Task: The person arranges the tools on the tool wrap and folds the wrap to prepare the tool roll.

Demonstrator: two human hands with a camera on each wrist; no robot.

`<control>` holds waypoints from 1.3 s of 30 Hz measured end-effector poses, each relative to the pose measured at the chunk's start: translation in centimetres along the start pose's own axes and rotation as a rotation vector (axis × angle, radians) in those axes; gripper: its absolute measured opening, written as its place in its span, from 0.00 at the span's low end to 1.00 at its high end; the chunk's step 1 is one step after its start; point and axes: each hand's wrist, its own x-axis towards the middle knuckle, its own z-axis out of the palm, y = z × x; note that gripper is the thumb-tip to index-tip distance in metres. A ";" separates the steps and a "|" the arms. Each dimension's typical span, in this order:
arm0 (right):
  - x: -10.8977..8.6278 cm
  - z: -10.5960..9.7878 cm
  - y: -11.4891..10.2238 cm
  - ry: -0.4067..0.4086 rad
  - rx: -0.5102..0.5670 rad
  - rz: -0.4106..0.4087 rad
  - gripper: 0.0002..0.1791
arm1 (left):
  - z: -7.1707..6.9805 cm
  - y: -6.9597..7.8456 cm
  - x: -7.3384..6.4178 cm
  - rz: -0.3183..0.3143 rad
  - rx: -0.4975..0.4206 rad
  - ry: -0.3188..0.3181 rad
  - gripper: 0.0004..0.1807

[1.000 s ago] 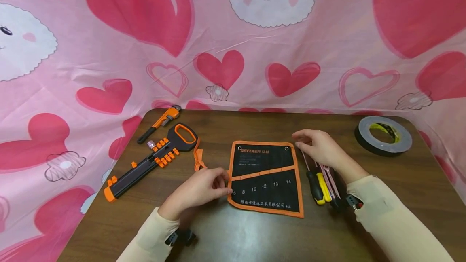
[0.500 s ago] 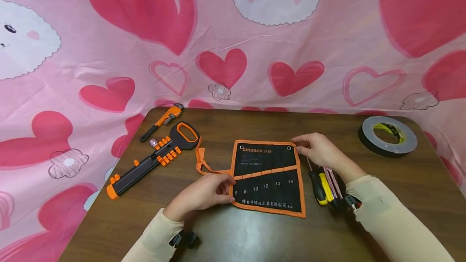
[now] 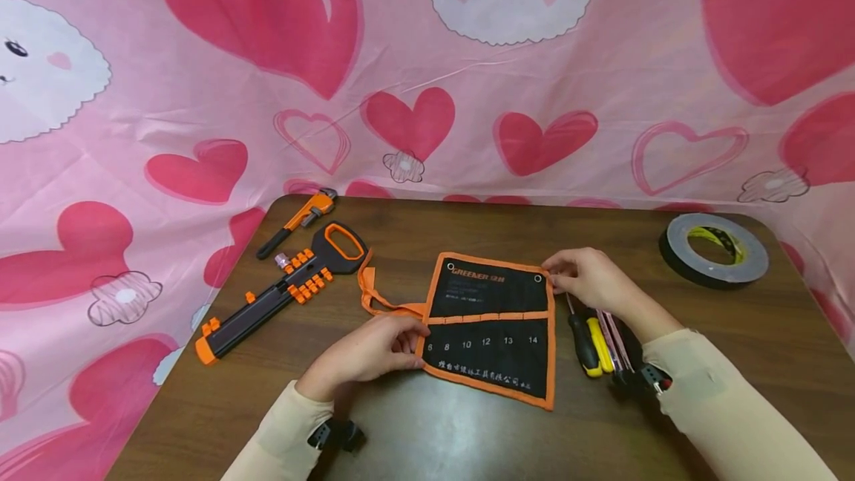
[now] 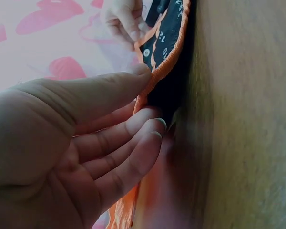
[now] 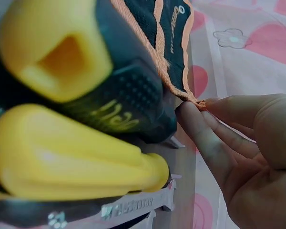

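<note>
A black fabric tool pouch (image 3: 494, 329) with orange edging and printed sizes lies turned slightly on the table, between both hands. My left hand (image 3: 370, 351) pinches its left edge; in the left wrist view the thumb lies over the orange edging (image 4: 169, 62) and the fingers are beneath. At the upper right corner my right hand (image 3: 588, 280) pinches the edging between thumb and finger, plain in the right wrist view. Just below that hand lie a black-handled screwdriver (image 3: 584, 347), a yellow-handled tool (image 3: 600, 347) and a wrench (image 3: 614, 340). An orange strap (image 3: 374, 295) trails from the pouch's left side.
On the left of the wooden table (image 3: 427, 429) lie an orange pipe wrench (image 3: 300, 221) and a long black rack with orange clips (image 3: 280, 292). A roll of tape (image 3: 715, 251) sits at the back right. Pink heart-patterned cloth (image 3: 534, 95) hangs behind.
My right hand has come onto the pouch's upper right corner and my left hand has gripped its left edge. The pouch has turned slightly clockwise.
</note>
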 end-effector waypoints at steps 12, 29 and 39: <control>-1.4 -0.1 0.7 0.011 -0.005 0.012 0.15 | -0.6 -1.1 0.5 -0.031 -0.047 0.057 0.24; -3.5 -0.1 0.8 0.023 -0.018 -0.008 0.12 | -1.7 -1.8 1.7 -0.048 -0.049 0.116 0.21; -4.1 -0.2 0.9 0.020 -0.049 -0.007 0.11 | -2.0 -2.4 2.6 -0.043 -0.037 0.145 0.18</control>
